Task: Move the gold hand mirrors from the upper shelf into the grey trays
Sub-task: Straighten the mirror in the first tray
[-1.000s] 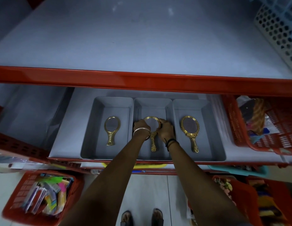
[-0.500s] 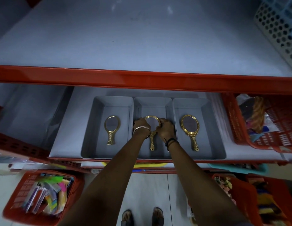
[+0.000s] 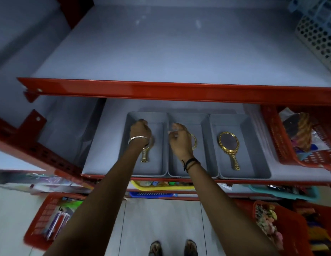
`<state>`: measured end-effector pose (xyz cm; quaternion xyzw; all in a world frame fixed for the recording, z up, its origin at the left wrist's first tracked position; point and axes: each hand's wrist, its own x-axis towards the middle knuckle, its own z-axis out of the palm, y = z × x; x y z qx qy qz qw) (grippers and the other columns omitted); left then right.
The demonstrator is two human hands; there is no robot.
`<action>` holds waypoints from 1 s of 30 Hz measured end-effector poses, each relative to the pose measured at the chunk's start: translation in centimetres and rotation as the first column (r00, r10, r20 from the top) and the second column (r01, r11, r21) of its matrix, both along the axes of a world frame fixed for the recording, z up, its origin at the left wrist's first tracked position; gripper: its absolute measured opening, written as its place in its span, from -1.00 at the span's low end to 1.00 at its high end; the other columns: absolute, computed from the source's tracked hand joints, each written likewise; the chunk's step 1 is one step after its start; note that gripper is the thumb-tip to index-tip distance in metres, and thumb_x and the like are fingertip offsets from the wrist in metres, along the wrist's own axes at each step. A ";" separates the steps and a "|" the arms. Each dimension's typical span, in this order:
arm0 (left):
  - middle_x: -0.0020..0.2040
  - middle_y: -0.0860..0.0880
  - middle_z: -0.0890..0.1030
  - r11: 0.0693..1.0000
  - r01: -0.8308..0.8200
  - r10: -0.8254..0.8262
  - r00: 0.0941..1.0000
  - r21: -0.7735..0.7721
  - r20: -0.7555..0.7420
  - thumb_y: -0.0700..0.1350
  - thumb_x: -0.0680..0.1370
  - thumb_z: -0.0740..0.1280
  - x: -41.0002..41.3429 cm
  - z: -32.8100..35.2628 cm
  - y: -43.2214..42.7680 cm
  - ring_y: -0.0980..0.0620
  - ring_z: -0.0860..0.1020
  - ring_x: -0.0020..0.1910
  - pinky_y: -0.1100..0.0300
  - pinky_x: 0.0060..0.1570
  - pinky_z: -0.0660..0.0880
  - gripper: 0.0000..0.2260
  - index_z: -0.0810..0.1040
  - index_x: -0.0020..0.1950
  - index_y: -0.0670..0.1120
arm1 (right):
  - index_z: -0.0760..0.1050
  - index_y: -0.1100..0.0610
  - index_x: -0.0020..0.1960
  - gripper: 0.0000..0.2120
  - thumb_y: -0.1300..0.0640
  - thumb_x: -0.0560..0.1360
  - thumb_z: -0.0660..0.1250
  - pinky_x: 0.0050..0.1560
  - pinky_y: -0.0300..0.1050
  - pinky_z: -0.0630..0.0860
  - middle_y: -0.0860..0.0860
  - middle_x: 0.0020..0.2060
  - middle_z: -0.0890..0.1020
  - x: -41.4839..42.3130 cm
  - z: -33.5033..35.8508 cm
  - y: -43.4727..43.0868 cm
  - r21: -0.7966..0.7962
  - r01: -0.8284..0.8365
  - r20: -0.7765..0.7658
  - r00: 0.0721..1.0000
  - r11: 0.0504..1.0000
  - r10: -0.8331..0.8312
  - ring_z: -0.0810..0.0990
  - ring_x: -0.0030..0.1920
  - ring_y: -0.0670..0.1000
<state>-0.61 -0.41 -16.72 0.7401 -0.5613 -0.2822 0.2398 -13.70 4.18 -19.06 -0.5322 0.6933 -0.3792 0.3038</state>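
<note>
Three grey trays stand side by side on the lower shelf: left tray (image 3: 130,145), middle tray (image 3: 203,126), right tray (image 3: 253,145). A gold hand mirror lies in each. My left hand (image 3: 139,132) hangs over the left mirror (image 3: 144,155), hiding its head; only the handle shows. My right hand (image 3: 180,140) is over the middle mirror (image 3: 194,142), fingers curled with nothing seen in them; only the mirror's right rim shows. The right mirror (image 3: 229,145) lies in full view, handle toward me. No mirror shows on the upper shelf (image 3: 161,58).
The upper shelf's red front rail (image 3: 179,92) runs above my hands. A red basket (image 3: 283,156) of goods sits right of the trays, and a white perforated basket (image 3: 319,41) stands on the upper shelf's right. Red baskets (image 3: 41,224) and my feet are below.
Both hands were on the middle mirror's head. My left hand has moved left over the left tray's mirror, and my right hand has shifted slightly left. The view has tilted.
</note>
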 end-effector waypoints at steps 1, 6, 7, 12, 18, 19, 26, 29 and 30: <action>0.27 -0.28 0.55 0.998 -0.003 0.001 1.000 0.060 0.031 -0.30 0.57 0.17 1.2 -0.3 -0.2 -0.22 0.50 0.29 0.10 0.26 0.40 -0.70 0.54 0.26 -0.26 | 0.47 0.28 0.25 -0.70 0.26 0.54 0.23 0.15 0.00 0.52 0.21 0.18 0.56 1.1 0.1 -0.2 0.026 -0.030 0.019 0.999 0.999 0.029 0.58 0.13 0.19; 0.35 -0.27 0.47 0.946 0.081 -0.120 0.987 0.313 0.107 -0.24 0.56 0.23 4.3 -3.5 -1.0 -0.20 0.45 0.33 0.10 0.26 0.41 -0.66 0.46 0.32 -0.30 | 0.39 0.19 -0.04 -0.87 0.38 0.51 0.14 -0.12 -0.25 0.31 0.18 -0.11 0.46 4.9 -1.6 -1.4 0.246 -0.172 -0.029 0.982 0.954 0.184 0.46 -0.05 0.06; 0.34 -0.28 0.47 0.933 0.095 -0.138 0.985 0.348 0.100 -0.23 0.56 0.23 4.6 -4.1 -1.2 -0.20 0.46 0.33 0.09 0.24 0.42 -0.66 0.46 0.32 -0.31 | 0.41 0.22 0.01 -0.86 0.38 0.52 0.14 -0.13 -0.25 0.31 0.21 -0.06 0.49 5.3 -2.1 -1.7 0.303 -0.180 -0.043 0.978 0.936 0.202 0.49 0.01 0.09; 0.33 -0.29 0.49 0.910 0.123 -0.170 0.982 0.397 0.085 -0.17 0.57 0.24 5.1 -6.0 -2.0 -0.21 0.48 0.30 0.11 0.20 0.45 -0.65 0.46 0.30 -0.32 | 0.37 0.40 0.28 -0.65 0.33 0.51 0.19 0.13 -0.08 0.46 0.31 0.29 0.46 6.4 -4.3 -3.1 0.459 -0.133 -0.084 0.978 0.878 0.193 0.48 0.28 0.24; 0.39 -0.27 0.42 0.908 0.122 -0.147 0.989 0.400 0.033 -0.19 0.58 0.22 5.3 -6.5 -2.5 -0.19 0.42 0.36 0.11 0.28 0.40 -0.61 0.39 0.38 -0.31 | 0.44 0.37 0.19 -0.71 0.29 0.50 0.21 -0.09 -0.21 0.36 0.28 0.21 0.52 7.2 -5.9 -4.0 0.488 -0.117 -0.080 0.981 0.865 0.177 0.55 0.18 0.22; 0.40 -0.27 0.41 0.909 0.123 -0.144 0.989 0.399 0.025 -0.21 0.58 0.21 5.3 -6.6 -2.5 -0.19 0.42 0.37 0.11 0.28 0.40 -0.61 0.38 0.38 -0.31 | 0.45 0.36 0.19 -0.71 0.28 0.50 0.22 -0.08 -0.21 0.37 0.26 0.21 0.53 7.4 -5.9 -4.0 0.487 -0.116 -0.073 0.982 0.866 0.173 0.55 0.17 0.21; 0.37 -0.27 0.45 0.918 0.100 -0.112 0.994 0.385 0.011 -0.25 0.56 0.21 5.0 -6.9 -2.4 -0.20 0.45 0.33 0.10 0.21 0.45 -0.61 0.39 0.38 -0.30 | 0.52 0.33 0.06 -0.80 0.30 0.48 0.24 -0.16 -0.23 0.41 0.24 0.06 0.63 7.4 -6.0 -4.1 0.474 -0.108 -0.026 0.990 0.874 0.136 0.62 0.02 0.15; 0.35 -0.26 0.47 0.920 0.093 -0.104 0.995 0.381 0.007 -0.25 0.55 0.21 4.9 -7.0 -2.3 -0.19 0.47 0.31 0.11 0.18 0.47 -0.63 0.42 0.35 -0.30 | 0.46 0.18 -0.10 -0.95 0.29 0.48 0.25 -0.23 -0.24 0.39 0.23 0.02 0.65 7.4 -6.0 -4.0 0.462 -0.106 -0.026 0.991 0.881 0.133 0.56 -0.12 0.05; 0.34 -0.26 0.48 0.921 0.090 -0.100 0.995 0.379 0.005 -0.25 0.55 0.22 4.9 -6.9 -2.3 -0.19 0.48 0.30 0.11 0.18 0.47 -0.63 0.43 0.34 -0.30 | 0.43 0.16 -0.11 -0.95 0.29 0.48 0.26 -0.27 -0.26 0.39 0.22 0.00 0.64 7.4 -5.9 -3.9 0.454 -0.109 -0.022 0.991 0.884 0.133 0.54 -0.13 0.03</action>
